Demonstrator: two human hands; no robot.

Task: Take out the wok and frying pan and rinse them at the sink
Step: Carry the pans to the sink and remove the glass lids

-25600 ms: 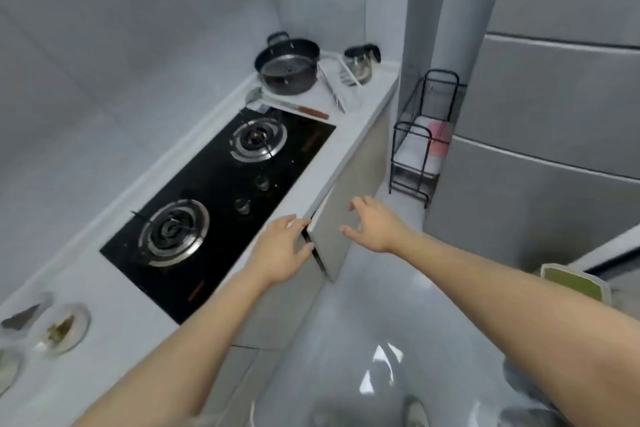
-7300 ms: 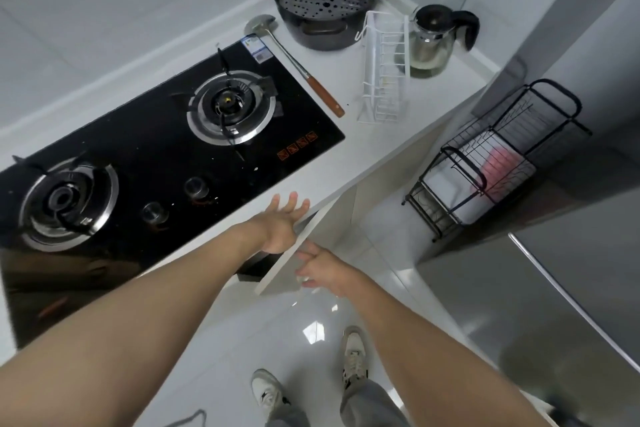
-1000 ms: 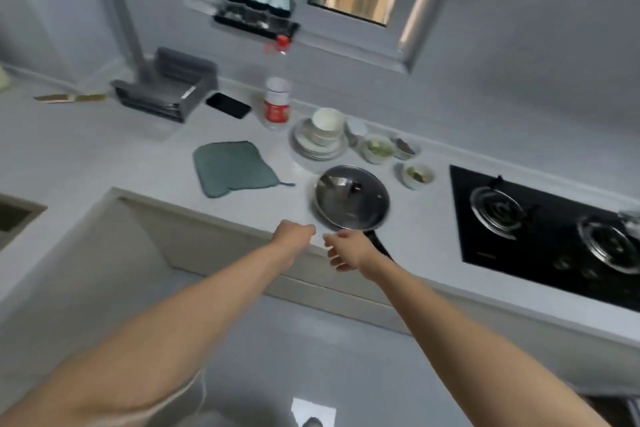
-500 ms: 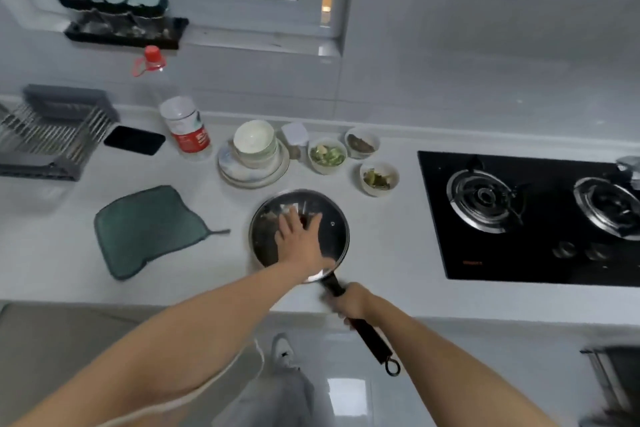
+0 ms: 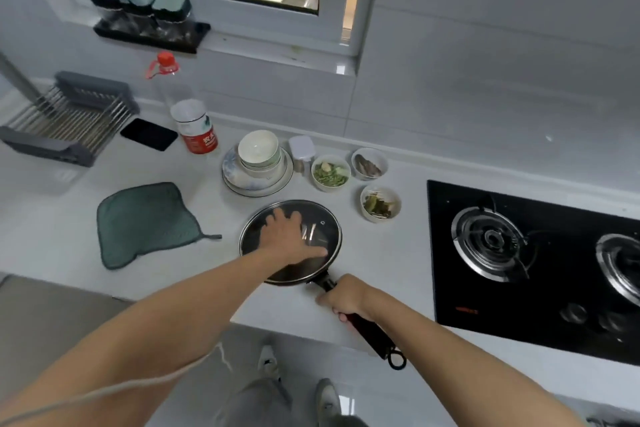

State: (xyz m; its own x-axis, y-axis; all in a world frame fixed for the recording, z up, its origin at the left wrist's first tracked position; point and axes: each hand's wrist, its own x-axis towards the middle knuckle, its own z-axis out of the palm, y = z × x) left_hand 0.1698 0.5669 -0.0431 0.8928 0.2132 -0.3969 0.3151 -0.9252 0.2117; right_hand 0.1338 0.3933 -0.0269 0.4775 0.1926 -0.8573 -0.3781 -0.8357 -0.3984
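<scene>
two hands on frying pan (image 5: pixel 294 274), left hand (image 5: pixel 289 236) flat on lid (image 5: pixel 322 229), right hand (image 5: pixel 348 298) grip clamped on handle (image 5: pixel 375 334), bowls (image 5: pixel 380 202) just beside

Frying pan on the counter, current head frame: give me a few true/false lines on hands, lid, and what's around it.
1. The right hand holds the frying pan by its handle. True.
2. The left hand lies flat on the glass lid. True.
3. The pan sits on a burner. False: it is on the white counter, left of the hob.
4. The green cloth is under the pan. False: it lies apart, to the pan's left.
5. Three small bowls of food stand behind the pan. True.
</scene>
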